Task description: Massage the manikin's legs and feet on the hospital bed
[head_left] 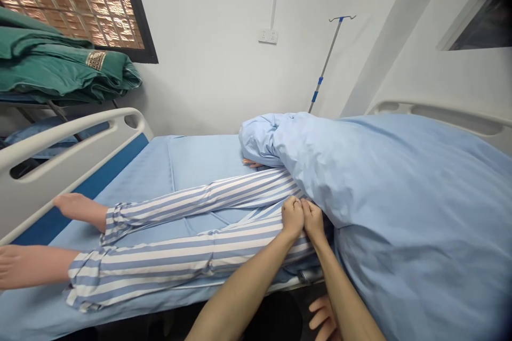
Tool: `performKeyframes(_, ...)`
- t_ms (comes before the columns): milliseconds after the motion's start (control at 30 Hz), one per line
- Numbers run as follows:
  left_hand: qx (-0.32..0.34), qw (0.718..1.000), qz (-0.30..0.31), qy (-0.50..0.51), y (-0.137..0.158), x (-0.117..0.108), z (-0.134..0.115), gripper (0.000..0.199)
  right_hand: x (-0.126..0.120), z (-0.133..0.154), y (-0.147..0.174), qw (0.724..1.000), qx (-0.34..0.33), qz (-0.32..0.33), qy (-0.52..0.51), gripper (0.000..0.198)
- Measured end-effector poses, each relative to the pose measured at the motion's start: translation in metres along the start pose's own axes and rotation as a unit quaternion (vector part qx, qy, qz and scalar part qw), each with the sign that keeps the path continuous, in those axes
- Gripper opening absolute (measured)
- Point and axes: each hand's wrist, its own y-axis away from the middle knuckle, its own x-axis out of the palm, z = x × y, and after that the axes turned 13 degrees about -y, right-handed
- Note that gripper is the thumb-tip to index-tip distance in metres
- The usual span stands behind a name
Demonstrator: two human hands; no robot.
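Note:
Blue-and-white striped trousers (172, 261) clothe the legs of a lying figure that looks like a manikin, with bare feet (36, 266) pointing left. My left hand (293, 218) and my right hand (313, 219) are closed in fists side by side, touching, at the upper thigh of the nearer leg. Both seem to grip the trouser cloth; the fingertips are hidden. Right beside my right hand lies the edge of a light blue quilt (384, 170), bunched over the figure's upper body. Below my right forearm hangs a manikin-like hand (323, 319).
The bed (200, 152) has a blue sheet and a white-and-blue end board (80, 154) at left. Another board (444, 114) rises at right behind the quilt. An IV pole (328, 58) stands by the wall. Green folded cloth (60, 66) is piled at far left.

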Motion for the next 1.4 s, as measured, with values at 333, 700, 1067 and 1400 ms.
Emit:
performKeyframes(333, -0.013, 0.999, 0.002, -0.045, 0.005, 0.0, 0.007, 0.021, 0.0, 0.001, -0.003, 0.998, -0.001, 0.019, 0.065, 0.038)
performKeyframes(700, -0.139, 0.983, 0.076, 0.092, -0.014, -0.049, 0.028, 0.017, 0.021, 0.012, 0.013, 0.973, -0.028, 0.004, 0.229, 0.039)
performKeyframes(1067, -0.19, 0.979, -0.075, 0.014, -0.021, -0.332, 0.13, 0.013, 0.029, 0.019, 0.017, 0.886, 0.058, 0.097, 0.45, 0.046)
performKeyframes(1400, -0.34, 0.797, -0.461, -0.189, 0.048, -0.488, 0.189, 0.021, 0.106, 0.041, 0.008, 0.839, 0.055, 0.24, 0.486, 0.034)
